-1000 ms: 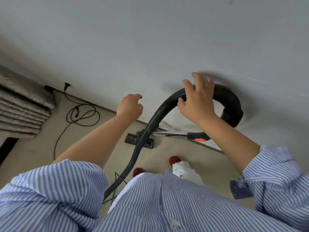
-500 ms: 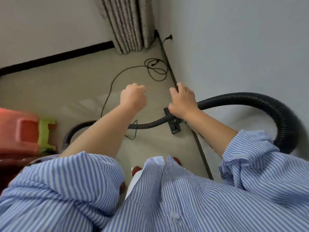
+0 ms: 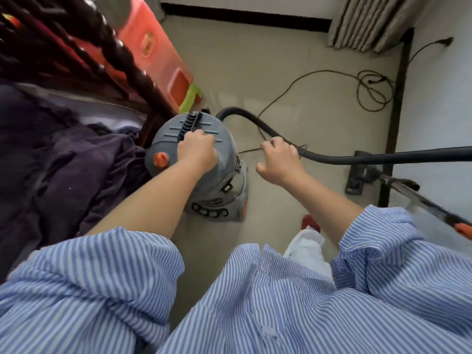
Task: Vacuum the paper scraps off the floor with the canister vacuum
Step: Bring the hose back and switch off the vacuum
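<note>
A grey, domed canister vacuum with an orange knob and a black ribbed handle stands on the beige floor beside a dark wooden bed frame. The left hand curls round its handle; the right hand grips the black hose, fingers curled. Half a second ago the canister was out of view, and the left hand was a fist holding nothing.

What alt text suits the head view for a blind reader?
A person's left hand grips the handle on top of a grey canister vacuum, while the right hand holds its black hose above a beige floor.
</note>
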{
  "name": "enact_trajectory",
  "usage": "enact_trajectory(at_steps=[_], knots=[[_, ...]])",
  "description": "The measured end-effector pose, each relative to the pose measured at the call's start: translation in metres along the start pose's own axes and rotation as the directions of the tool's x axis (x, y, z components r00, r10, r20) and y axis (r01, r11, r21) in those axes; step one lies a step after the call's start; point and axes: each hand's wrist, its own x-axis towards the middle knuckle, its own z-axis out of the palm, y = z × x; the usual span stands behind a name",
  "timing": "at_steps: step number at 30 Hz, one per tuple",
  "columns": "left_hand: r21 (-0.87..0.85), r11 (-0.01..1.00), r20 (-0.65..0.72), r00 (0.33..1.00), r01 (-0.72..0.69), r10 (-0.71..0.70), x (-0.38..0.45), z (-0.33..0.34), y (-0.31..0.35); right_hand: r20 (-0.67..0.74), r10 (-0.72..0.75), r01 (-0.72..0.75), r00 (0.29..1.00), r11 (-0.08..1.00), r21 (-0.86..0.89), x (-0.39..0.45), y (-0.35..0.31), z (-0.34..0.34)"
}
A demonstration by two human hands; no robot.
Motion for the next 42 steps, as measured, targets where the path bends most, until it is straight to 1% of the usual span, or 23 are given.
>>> enact_trajectory(at_steps=[3,7,10,13,15,16,19,21,22,24,25,27,28,29,30,31,32,34,36,37,40,42], knots=[[-0.041,0.995,0.035,0.995,0.092,-0.09,-0.027,0.023,-0.06,0.058,-0.033,0.033,0.998,0.999,0.006,-0.012,-0.046,0.041],[-0.117,0.97,0.085,0.975,0.213,-0.204,-0.045,0.051,-0.11,0.154,-0.024,0.024,0.988,1.0,0.003,-0.016,-0.077,0.08],[-0.163,0.949,0.127,0.96,0.269,-0.25,-0.044,0.066,-0.132,0.185,-0.022,0.026,0.982,1.0,-0.016,-0.004,-0.089,0.095],[-0.191,0.933,0.155,0.948,0.305,-0.278,-0.033,0.077,-0.15,0.181,-0.033,0.038,0.983,0.999,-0.024,0.019,-0.101,0.104],[-0.204,0.929,0.186,0.944,0.31,-0.274,-0.022,0.082,-0.158,0.177,-0.045,0.045,0.983,0.999,0.009,0.038,-0.109,0.107],[-0.191,0.924,0.221,0.932,0.33,-0.288,-0.006,0.089,-0.172,0.198,-0.036,0.027,0.98,0.999,0.046,0.062,-0.12,0.118],[-0.215,0.932,0.225,0.943,0.293,-0.244,0.003,0.099,-0.177,0.113,-0.069,0.046,0.991,0.98,0.194,0.077,-0.124,0.127],[-0.289,0.912,0.195,0.951,0.29,-0.241,0.026,0.113,-0.193,0.045,-0.061,0.05,0.997,0.976,0.214,0.099,-0.128,0.141],[-0.332,0.9,0.178,0.956,0.283,-0.236,0.032,0.119,-0.199,0.029,-0.066,0.059,0.997,0.98,0.192,0.105,-0.129,0.148],[-0.397,0.896,0.083,0.98,0.2,-0.182,0.056,0.135,-0.212,0.014,-0.119,0.117,0.993,0.987,0.109,0.121,-0.129,0.163],[-0.389,0.912,0.039,0.991,0.13,-0.124,0.067,0.144,-0.218,-0.008,-0.172,0.172,0.985,0.982,0.075,0.128,-0.129,0.17],[-0.321,0.947,0.019,0.999,-0.027,0.035,0.091,0.164,-0.233,-0.063,-0.283,0.284,0.957,0.959,0.009,0.144,-0.129,0.196],[-0.295,0.95,-0.003,0.995,-0.098,0.102,0.102,0.174,-0.241,-0.106,-0.333,0.327,0.937,0.943,-0.065,0.148,-0.127,0.208],[-0.265,0.942,-0.07,0.979,-0.206,0.194,0.119,0.186,-0.25,-0.164,-0.351,0.332,0.922,0.934,-0.135,0.157,-0.124,0.22],[-0.208,0.929,-0.162,0.947,-0.306,0.276,0.131,0.198,-0.257,-0.226,-0.376,0.338,0.899,0.922,-0.19,0.161,-0.118,0.229],[-0.153,0.913,-0.261,0.907,-0.378,0.331,0.139,0.21,-0.264,-0.293,-0.402,0.342,0.868,0.91,-0.233,0.161,-0.113,0.237],[-0.097,0.892,-0.349,0.854,-0.441,0.385,0.153,0.225,-0.27,-0.376,-0.409,0.325,0.831,0.907,-0.268,0.165,-0.109,0.246],[-0.031,0.875,-0.484,0.773,-0.483,0.41,0.157,0.244,-0.272,-0.484,-0.425,0.309,0.765,0.901,-0.303,0.163,-0.105,0.251],[0.015,0.859,-0.61,0.676,-0.512,0.413,0.164,0.253,-0.271,-0.546,-0.428,0.263,0.72,0.897,-0.356,0.168,-0.107,0.254],[0.017,0.854,-0.637,0.652,-0.521,0.411,0.168,0.258,-0.272,-0.561,-0.414,0.234,0.717,0.901,-0.365,0.17,-0.108,0.258],[0.021,0.82,-0.652,0.613,-0.572,0.445,0.179,0.259,-0.272,-0.609,-0.334,0.135,0.719,0.927,-0.349,0.169,-0.109,0.265],[0.049,0.792,-0.66,0.575,-0.609,0.483,0.192,0.255,-0.268,-0.619,-0.286,0.081,0.731,0.938,-0.338,0.17,-0.108,0.265]])
